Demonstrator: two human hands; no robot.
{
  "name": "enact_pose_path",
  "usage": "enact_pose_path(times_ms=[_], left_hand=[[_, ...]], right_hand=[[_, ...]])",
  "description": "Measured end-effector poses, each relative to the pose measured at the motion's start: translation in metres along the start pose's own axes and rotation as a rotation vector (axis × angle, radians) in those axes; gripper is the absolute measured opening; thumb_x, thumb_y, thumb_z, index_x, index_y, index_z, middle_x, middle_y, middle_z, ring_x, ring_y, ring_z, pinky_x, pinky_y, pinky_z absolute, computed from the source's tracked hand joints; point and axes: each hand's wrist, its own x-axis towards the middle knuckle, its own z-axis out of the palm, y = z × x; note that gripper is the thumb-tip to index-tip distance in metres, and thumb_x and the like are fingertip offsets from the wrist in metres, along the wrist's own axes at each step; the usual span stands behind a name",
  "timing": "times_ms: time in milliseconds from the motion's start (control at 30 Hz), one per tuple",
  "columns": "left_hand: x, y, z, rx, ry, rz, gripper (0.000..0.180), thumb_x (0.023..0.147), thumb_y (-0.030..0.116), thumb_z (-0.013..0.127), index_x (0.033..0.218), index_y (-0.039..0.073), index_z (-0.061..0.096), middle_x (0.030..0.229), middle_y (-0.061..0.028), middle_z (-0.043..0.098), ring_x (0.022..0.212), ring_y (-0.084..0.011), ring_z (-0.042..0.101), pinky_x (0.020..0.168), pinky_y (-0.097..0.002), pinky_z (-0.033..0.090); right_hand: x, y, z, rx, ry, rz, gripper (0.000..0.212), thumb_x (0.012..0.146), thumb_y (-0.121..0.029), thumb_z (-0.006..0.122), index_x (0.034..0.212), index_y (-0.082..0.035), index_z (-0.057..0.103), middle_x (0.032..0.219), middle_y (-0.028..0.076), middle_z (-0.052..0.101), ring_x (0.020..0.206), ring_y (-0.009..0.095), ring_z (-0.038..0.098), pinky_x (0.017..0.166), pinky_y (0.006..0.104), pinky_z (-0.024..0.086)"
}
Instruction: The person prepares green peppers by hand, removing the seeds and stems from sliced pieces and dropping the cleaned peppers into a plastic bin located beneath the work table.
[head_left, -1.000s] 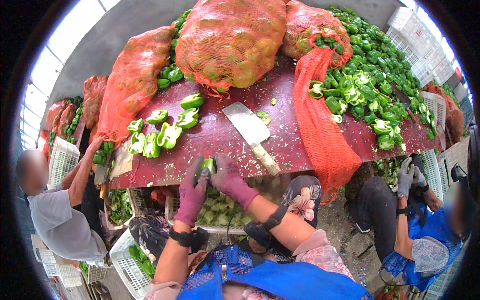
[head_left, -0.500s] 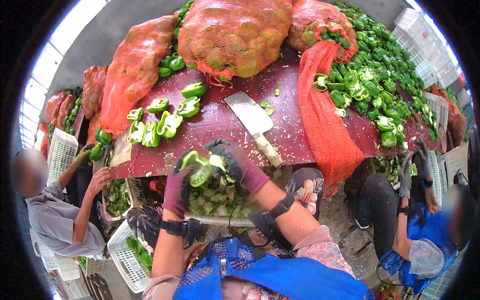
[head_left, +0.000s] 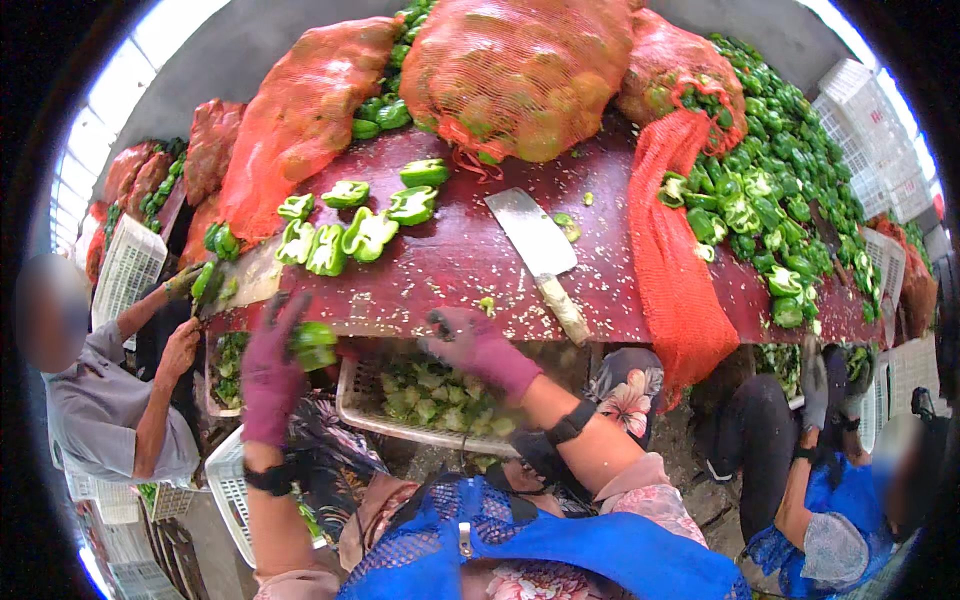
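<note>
My left hand [head_left: 272, 365], in a purple glove with dark fingers, holds a green bell pepper half [head_left: 314, 345] beside the table's front edge. The hand is blurred by motion. My right hand [head_left: 470, 345], gloved alike, hovers at the table edge above the crate of pepper cores [head_left: 440, 395]; its fingers look loosely apart with nothing visible in them. Farther in lies a cleaver [head_left: 530, 235] with a pale wrapped handle. Several cut pepper halves [head_left: 368, 235] rest on the dark red table [head_left: 400, 295], left of the cleaver.
Full orange mesh sacks [head_left: 515, 75] stand at the back. An orange mesh strip [head_left: 680, 270] hangs over the front edge. Green peppers [head_left: 770, 180] are heaped at the right. A white crate [head_left: 230, 490] sits low left. Co-workers [head_left: 120, 400] sit at left and right.
My left hand has moved left with the pepper half, away from my right hand. The pale core at my right fingers is no longer seen there. The view has shifted slightly.
</note>
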Motion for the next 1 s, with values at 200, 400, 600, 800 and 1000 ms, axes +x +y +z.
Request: enact_pose_path(times_ms=[200, 400, 600, 800, 1000], left_hand=[[-0.086, -0.163, -0.078, 0.399, 0.093, -0.172, 0.064, 0.070, -0.008, 0.054, 0.129, 0.017, 0.054, 0.136, -0.0215, 0.045, 0.123, -0.0371, 0.047, 0.100, -0.0407, 0.041], [-0.142, -0.221, -0.036, -0.066, 0.075, -0.347, 0.068, 0.072, 0.002, 0.073, 0.135, 0.005, 0.046, 0.133, -0.0171, 0.051, 0.116, -0.0266, 0.055, 0.097, -0.0341, 0.045], [-0.035, -0.064, -0.010, -0.501, 0.321, -0.034, 0.048, 0.081, 0.003, 0.067, 0.127, 0.006, 0.054, 0.120, -0.0120, 0.060, 0.104, -0.0197, 0.059, 0.090, -0.0320, 0.047], [0.026, -0.033, 0.067, -0.707, 0.136, 0.089, 0.048, 0.083, 0.012, 0.069, 0.128, 0.009, 0.054, 0.117, -0.0097, 0.063, 0.103, -0.0161, 0.061, 0.087, -0.0313, 0.050], [0.040, -0.043, 0.095, -0.792, -0.078, 0.001, 0.047, 0.085, 0.017, 0.068, 0.129, 0.009, 0.053, 0.120, -0.0126, 0.061, 0.107, -0.0204, 0.059, 0.093, -0.0339, 0.046]], right_hand=[[0.003, 0.008, -0.004, 0.060, 0.240, -0.007, 0.047, 0.082, -0.033, 0.067, 0.117, -0.003, 0.058, 0.107, 0.018, 0.064, 0.092, 0.029, 0.065, 0.081, 0.0385, 0.051], [0.001, -0.024, -0.019, -0.045, 0.250, 0.047, 0.044, 0.083, -0.026, 0.065, 0.119, -0.001, 0.057, 0.106, 0.017, 0.065, 0.093, 0.026, 0.064, 0.082, 0.0356, 0.051], [0.067, -0.038, -0.049, -0.284, 0.302, 0.111, 0.036, 0.081, -0.020, 0.063, 0.113, -0.006, 0.063, 0.106, 0.015, 0.065, 0.091, 0.024, 0.064, 0.081, 0.0343, 0.051], [0.180, -0.033, -0.067, -0.685, 0.196, 0.097, 0.048, 0.081, -0.027, 0.061, 0.126, -0.014, 0.054, 0.119, 0.020, 0.055, 0.105, 0.035, 0.058, 0.087, 0.0428, 0.048], [0.248, -0.031, -0.056, -0.977, 0.008, 0.401, 0.057, 0.081, -0.048, 0.056, 0.131, -0.021, 0.053, 0.130, 0.018, 0.050, 0.116, 0.033, 0.053, 0.095, 0.0420, 0.044]])
